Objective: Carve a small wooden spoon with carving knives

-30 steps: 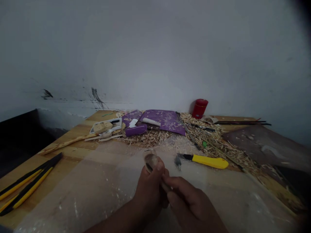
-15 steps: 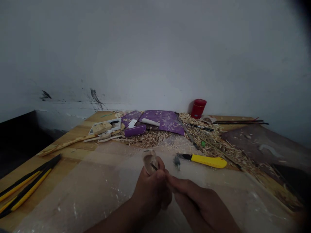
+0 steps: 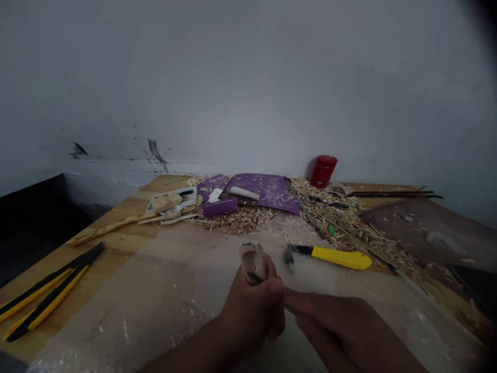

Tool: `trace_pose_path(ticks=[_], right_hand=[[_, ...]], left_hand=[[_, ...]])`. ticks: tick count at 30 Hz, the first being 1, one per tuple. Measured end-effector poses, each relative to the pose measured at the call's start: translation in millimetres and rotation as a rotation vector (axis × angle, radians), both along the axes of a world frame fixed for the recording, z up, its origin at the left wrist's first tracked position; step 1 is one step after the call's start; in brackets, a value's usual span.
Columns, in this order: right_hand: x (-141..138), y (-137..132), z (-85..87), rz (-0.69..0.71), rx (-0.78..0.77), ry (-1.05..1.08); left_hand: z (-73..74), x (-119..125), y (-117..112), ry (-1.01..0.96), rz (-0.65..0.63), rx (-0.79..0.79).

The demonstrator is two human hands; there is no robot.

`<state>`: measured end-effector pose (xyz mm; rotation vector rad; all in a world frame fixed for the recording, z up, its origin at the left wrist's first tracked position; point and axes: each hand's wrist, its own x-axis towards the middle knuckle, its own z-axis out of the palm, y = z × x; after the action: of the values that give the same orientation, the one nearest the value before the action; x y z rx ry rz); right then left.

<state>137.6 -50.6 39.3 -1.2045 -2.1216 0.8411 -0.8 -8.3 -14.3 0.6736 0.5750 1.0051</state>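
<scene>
My left hand (image 3: 254, 305) is wrapped round a small piece of carved wood (image 3: 252, 259), whose pale, hollowed end sticks up past the thumb and forefinger. Close against its thumb side, my right hand (image 3: 337, 321) has its fingers pinched together on a thin dark-tipped tool, mostly hidden by the hands. Just beyond them on the clear sheet (image 3: 174, 290) lies a small grey pointed bit (image 3: 289, 258). A yellow utility knife (image 3: 341, 257) rests to its right, its black end toward the bit.
Wood shavings (image 3: 236, 220) are heaped at the back around purple sheets (image 3: 267, 189). A red canister (image 3: 323, 171) stands by the wall. Yellow-and-black long-handled pliers or cutters (image 3: 58, 290) lie at left. A white tray (image 3: 194, 194) with wooden pieces sits at the back left.
Both hands have shifted slightly right in view with the wood, which is now more upright. The thin tool's shaft, visible before in the hollow, is now mostly hidden. The view has turned a little left.
</scene>
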Motion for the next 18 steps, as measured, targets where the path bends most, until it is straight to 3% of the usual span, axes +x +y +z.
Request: trace_pose_path(ticks=[6, 13, 18], right_hand=[[-7.1, 1.8, -12.2, -0.05, 0.054, -0.023], [-23.1, 3.0, -34.7, -0.071, 0.145, 0.117], [-25.8, 1.8, -50.3, -0.067, 0.288, 0.027]], left_hand=[[4.2, 5.8, -4.6, 0.112, 0.109, -0.048], [10.8, 5.9, -4.0, 0.188, 0.223, -0.048], [6.0, 2.4, -1.5, 0.216, 0.202, -0.029]])
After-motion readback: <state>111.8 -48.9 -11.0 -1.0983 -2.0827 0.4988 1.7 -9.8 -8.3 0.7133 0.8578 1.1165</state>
